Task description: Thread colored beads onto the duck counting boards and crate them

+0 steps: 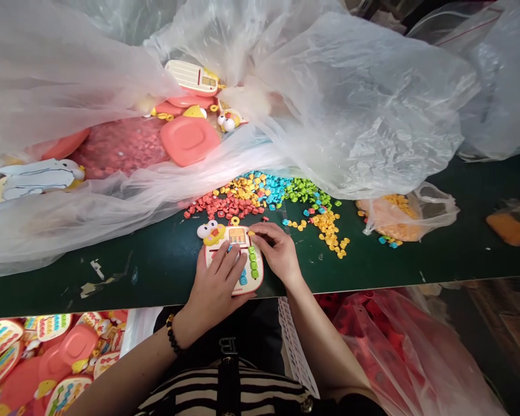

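Observation:
A white toy board (256,277) with a yellow duck head (214,232) lies on the green table near its front edge. Green bead-like pieces (253,263) run in a row along its right side, and blue ones (243,277) show lower down. My left hand (219,274) grips the board from the left, fingers spread across its face and hiding much of it. At the upper right corner my right hand (275,248) pinches a small yellow piece (251,233) between thumb and forefinger, against or just above the board.
Loose red (223,206), blue (276,188), green (305,189) and yellow pieces (329,231) lie behind the board. A large clear plastic bag (372,104) with toy parts spreads across the back. A small bag of pieces (409,216) sits right. Finished-looking toys (54,358) fill a container lower left.

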Available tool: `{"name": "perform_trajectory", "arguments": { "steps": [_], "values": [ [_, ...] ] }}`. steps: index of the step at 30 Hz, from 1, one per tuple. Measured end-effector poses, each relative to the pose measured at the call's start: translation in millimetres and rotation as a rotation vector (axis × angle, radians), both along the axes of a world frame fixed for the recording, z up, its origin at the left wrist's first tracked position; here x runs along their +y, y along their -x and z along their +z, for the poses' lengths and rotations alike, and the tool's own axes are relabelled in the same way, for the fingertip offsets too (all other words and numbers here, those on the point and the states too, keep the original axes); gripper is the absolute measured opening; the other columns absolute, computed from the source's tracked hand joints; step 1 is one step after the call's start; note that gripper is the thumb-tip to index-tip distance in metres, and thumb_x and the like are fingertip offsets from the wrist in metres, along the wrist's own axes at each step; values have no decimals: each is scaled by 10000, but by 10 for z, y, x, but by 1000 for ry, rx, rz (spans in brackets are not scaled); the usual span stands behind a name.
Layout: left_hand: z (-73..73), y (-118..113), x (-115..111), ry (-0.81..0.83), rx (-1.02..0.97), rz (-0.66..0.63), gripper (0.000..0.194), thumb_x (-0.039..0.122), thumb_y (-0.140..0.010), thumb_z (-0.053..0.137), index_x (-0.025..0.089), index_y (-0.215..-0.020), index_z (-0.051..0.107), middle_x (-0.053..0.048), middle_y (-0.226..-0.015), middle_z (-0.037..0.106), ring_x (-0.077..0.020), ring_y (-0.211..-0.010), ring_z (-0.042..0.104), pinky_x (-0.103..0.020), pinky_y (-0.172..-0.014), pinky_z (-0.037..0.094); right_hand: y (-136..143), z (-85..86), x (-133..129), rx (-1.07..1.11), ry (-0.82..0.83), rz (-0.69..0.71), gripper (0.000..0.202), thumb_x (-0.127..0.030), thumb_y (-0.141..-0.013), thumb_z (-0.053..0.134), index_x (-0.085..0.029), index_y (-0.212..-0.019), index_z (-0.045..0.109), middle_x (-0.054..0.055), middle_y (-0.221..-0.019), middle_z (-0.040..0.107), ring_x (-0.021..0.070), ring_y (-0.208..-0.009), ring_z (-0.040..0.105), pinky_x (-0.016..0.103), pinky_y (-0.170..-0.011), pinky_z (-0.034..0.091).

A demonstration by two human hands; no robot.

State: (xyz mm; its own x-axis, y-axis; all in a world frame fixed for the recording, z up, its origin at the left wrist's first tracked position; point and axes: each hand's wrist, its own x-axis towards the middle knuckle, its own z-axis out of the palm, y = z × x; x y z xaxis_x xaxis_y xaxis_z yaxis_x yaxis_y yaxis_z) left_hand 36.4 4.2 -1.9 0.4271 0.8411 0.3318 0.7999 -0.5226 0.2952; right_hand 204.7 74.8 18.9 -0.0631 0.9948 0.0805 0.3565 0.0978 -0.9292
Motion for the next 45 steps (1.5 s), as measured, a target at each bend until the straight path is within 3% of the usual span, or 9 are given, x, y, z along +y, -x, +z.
{"name": "perform_trajectory", "arguments": {
  "steps": [12, 18, 22, 28, 30, 35, 40, 42, 45],
  "values": [
    [41, 2, 15, 6, -19, -11, 582, 511, -863, 541, 145, -1315, 518, -167, -1358, 542, -338, -1327, 417, -595, -1121, 172, 51, -23, 2, -110, -25, -40, 155, -289, -845, 616, -256, -913, 751, 55, -989, 700, 193, -899, 666, 319, -775, 552],
    [36, 3, 13, 7, -10, -15, 580, 513, -868, 533, 149, -1320, 513, -170, -1364, 535, -335, -1332, 411, -586, -1126, 154, -61, 33, 41, -175, -10, 167, 237, -315, -905, 547, -271, -1042, 735, 58, -1124, 692, 202, -1032, 647, 369, -942, 512],
    [22, 2, 9, 12, -6, -16, 593, 519, -864, 540, 153, -1329, 506, -168, -1380, 522, -333, -1329, 415, -583, -1130, 137, -123, 75, 204, -103, 89, 210, 194, -329, -870, 594, -244, -918, 762, 50, -997, 732, 189, -949, 667, 355, -898, 523],
    [9, 6, 18, 40, 28, -23, 606, 530, -854, 552, 185, -1349, 499, -170, -1370, 531, -346, -1330, 416, -589, -1117, 160, -129, 114, 590, 49, 507, 359, 169, -306, -666, 750, -174, -767, 716, -6, -673, 698, 118, -587, 610, 255, -571, 521],
    [8, 13, 26, 40, 35, -26, 607, 545, -853, 545, 187, -1341, 507, -173, -1364, 536, -346, -1327, 420, -587, -1113, 172, -117, 115, 648, 43, 556, 384, 143, -259, -626, 759, -167, -712, 691, -28, -594, 658, 100, -531, 575, 232, -521, 496],
    [17, 10, 21, 16, -1, -8, 574, 557, -837, 561, 183, -1273, 558, -153, -1322, 579, -320, -1306, 450, -544, -1109, 211, -62, 149, 512, -21, 404, 288, 78, -224, -658, 719, -174, -697, 674, -14, -647, 673, 108, -592, 603, 222, -538, 498],
    [72, 90, -114, -197, -93, 69, 494, 502, -841, 585, 230, -1251, 545, -109, -1217, 648, -299, -1233, 527, -539, -1110, 236, -11, 351, 239, 196, 324, 215, 216, -370, -738, 696, -193, -860, 700, 10, -780, 711, 121, -647, 634, 245, -581, 530],
    [98, 253, -253, -296, -134, 124, 599, 492, -807, 639, 249, -1328, 474, -112, -1169, 654, -318, -1221, 534, -564, -1089, 281, -42, 403, 123, 256, 276, 198, 279, -422, -776, 671, -208, -953, 696, 27, -849, 722, 135, -682, 656, 265, -602, 545],
    [72, 695, -624, -405, -145, 265, 853, 417, -711, 759, 249, -1438, 345, -149, -1262, 567, -359, -1274, 471, -579, -1037, 377, -170, 315, -72, 112, 101, 78, 274, -440, -797, 664, -220, -955, 705, 50, -913, 727, 160, -735, 671, 303, -667, 558]
  ]
}}
